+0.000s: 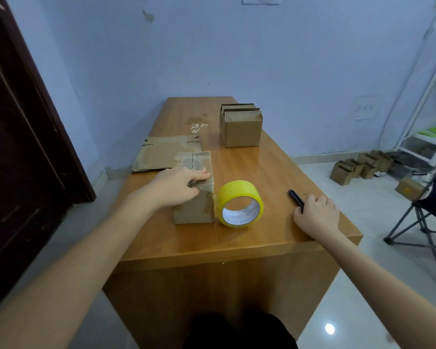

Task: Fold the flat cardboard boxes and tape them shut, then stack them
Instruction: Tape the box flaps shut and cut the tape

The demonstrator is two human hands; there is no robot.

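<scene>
A small folded cardboard box [195, 210] stands on the wooden table [249, 238], its top strip covered with clear tape. My left hand [176, 186] lies flat on the box's top, fingers pointing right. A yellow tape roll [239, 204] stands on edge against the box's right side. My right hand [316, 214] grips a black cutter [295, 196] that lies on the table near the right edge. A flat cardboard box [161, 153] lies behind the folded one. A box holding several upright flat boxes [241, 124] stands at the back.
A dark door [23, 147] is at the left. On the floor at the right are several small cardboard boxes [358, 167], a folding chair [428, 217] and a white shelf rack [431, 117]. Tape scraps [198, 126] lie mid-table.
</scene>
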